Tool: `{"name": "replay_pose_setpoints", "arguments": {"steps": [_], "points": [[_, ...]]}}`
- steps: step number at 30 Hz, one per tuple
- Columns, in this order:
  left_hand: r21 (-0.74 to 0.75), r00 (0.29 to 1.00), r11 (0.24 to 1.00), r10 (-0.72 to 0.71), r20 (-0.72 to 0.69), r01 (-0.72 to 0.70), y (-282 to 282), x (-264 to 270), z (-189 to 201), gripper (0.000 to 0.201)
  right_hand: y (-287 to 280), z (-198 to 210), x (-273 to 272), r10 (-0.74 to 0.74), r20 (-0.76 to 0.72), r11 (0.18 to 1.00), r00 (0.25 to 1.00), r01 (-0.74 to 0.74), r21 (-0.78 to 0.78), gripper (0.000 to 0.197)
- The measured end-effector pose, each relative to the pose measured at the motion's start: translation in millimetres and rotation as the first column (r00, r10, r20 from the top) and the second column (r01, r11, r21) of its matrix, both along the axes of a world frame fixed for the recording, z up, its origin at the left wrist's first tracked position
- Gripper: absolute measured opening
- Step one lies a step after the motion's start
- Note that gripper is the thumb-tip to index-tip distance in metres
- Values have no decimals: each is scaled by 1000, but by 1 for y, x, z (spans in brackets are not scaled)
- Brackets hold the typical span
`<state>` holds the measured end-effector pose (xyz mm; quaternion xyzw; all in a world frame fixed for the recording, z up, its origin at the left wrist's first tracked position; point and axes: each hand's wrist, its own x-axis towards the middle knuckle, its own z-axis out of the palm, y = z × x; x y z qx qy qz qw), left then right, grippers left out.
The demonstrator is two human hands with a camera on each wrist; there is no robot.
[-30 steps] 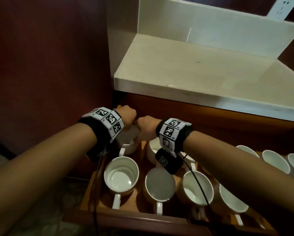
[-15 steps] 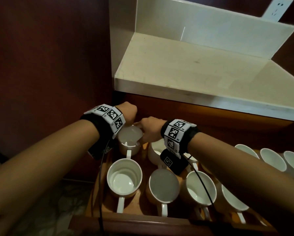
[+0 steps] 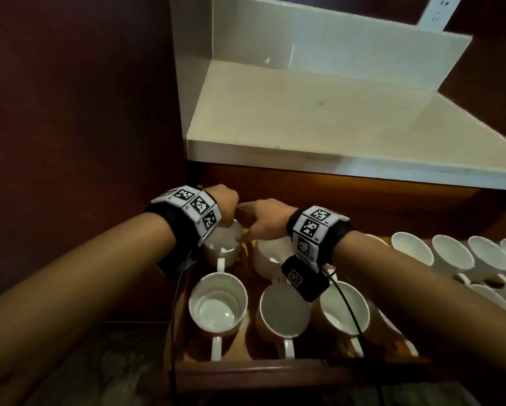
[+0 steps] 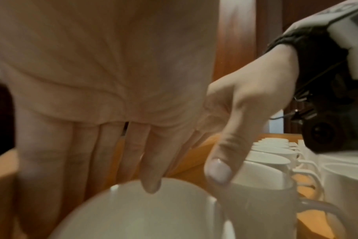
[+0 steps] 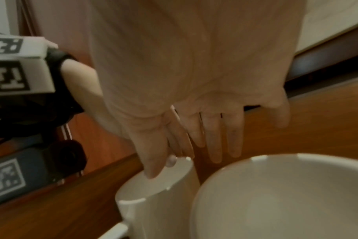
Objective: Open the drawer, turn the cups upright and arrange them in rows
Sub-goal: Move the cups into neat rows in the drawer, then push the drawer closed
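The wooden drawer (image 3: 263, 373) stands open, with white cups in it, mouths up. The back-left cup (image 3: 224, 244) (image 4: 133, 215) (image 5: 153, 194) stands upright with its handle toward me. My left hand (image 3: 227, 200) (image 4: 112, 153) hangs over it with straight fingers, and the index fingertip (image 4: 151, 186) touches the far rim. My right hand (image 3: 260, 221) (image 5: 159, 153) reaches in from the right. Its thumb (image 4: 219, 171) and forefinger pinch the cup's right rim, while the other fingers hang straight.
A second back-row cup (image 3: 271, 253) (image 5: 276, 202) stands just right of the held one. Three front-row cups (image 3: 218, 303) (image 3: 284, 310) (image 3: 344, 310) sit nearer me. More cups (image 3: 451, 253) line the drawer's right side. A pale countertop (image 3: 333, 121) overhangs the back, and a dark red panel (image 3: 85, 112) is at left.
A second ago my hands covered the back-left cup. Its open mouth now shows below them, and both hands stay at its rim.
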<state>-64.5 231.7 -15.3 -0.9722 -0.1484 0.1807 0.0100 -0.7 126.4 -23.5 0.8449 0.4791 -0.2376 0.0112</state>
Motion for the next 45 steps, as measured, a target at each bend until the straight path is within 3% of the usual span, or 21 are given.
{"name": "replay_pose_setpoints", "arguments": {"steps": [9,16,20,23,28,31,36,41,45], "points": [[-37,998,999,-37,53,39,-60,-3,41,36,-67,42,-2,-57,13,980,998,53,190,61],[-46,922,998,-11,387,32,-161,-28,67,34,-175,70,-10,-131,-159,850,979,193,490,50],[-136,849,990,44,527,33,-221,-43,64,38,-243,62,-18,-143,-88,815,986,168,554,58],[-198,815,978,63,576,64,-262,-54,45,42,-286,46,-26,-125,-20,826,992,115,551,60],[-255,821,965,102,561,55,-309,-71,-8,50,-340,3,-25,-74,107,885,992,16,466,71],[-123,791,991,32,611,56,-319,-74,-17,60,-357,-7,-16,-19,205,893,979,-75,444,77],[96,787,985,-171,593,141,-307,-66,-23,77,-356,-9,-5,122,414,905,902,-272,327,107],[229,810,954,-285,512,191,-290,-49,-20,99,-338,-10,13,47,477,906,877,-239,350,125],[228,834,966,-222,504,120,-272,-21,-22,115,-319,-10,35,-30,541,937,840,-166,309,138]]}}
